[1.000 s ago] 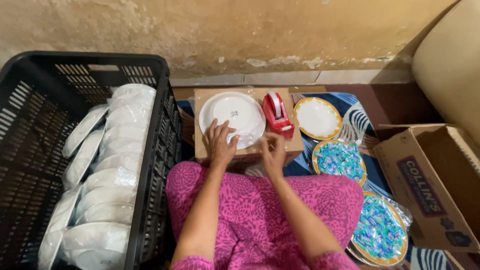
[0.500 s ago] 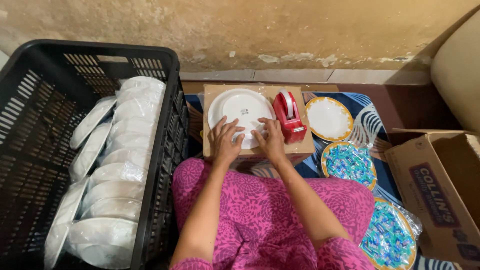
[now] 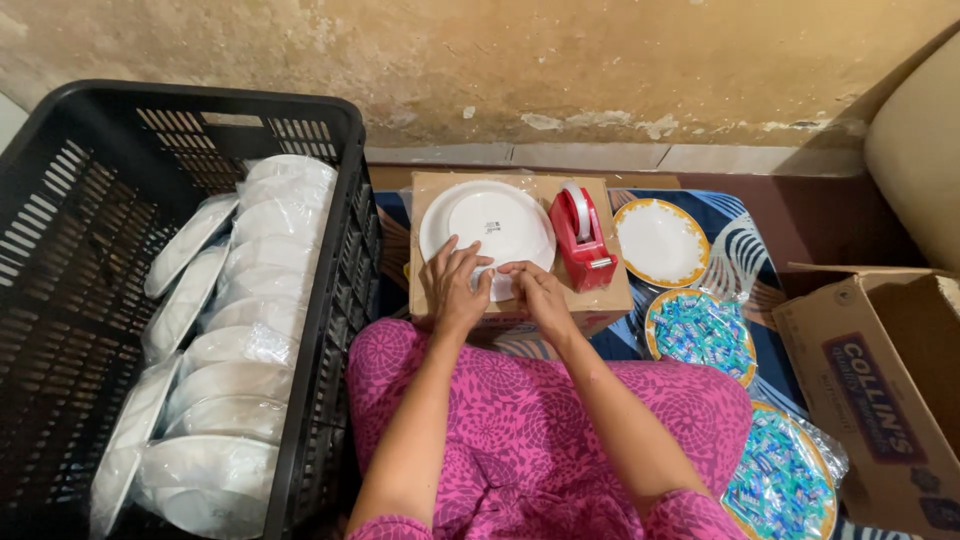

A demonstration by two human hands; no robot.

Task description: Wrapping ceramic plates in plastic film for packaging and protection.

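You press both hands, left hand (image 3: 455, 285) and right hand (image 3: 540, 295), fingers flat and close together, on the near rim of the upturned white plate (image 3: 487, 227), steadying it on the cardboard box (image 3: 600, 300) beside the red tape dispenser (image 3: 580, 238), within easy reach

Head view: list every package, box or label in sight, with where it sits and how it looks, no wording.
Open cardboard carton: far right, brown, with a dark red printed label on its side.
Small cardboard box: centre, flat brown, bearing a white plate and red tape dispenser; left hand and right hand rest at the plate's near edge.
Plastic-wrapped white plates: inside the black crate, left.
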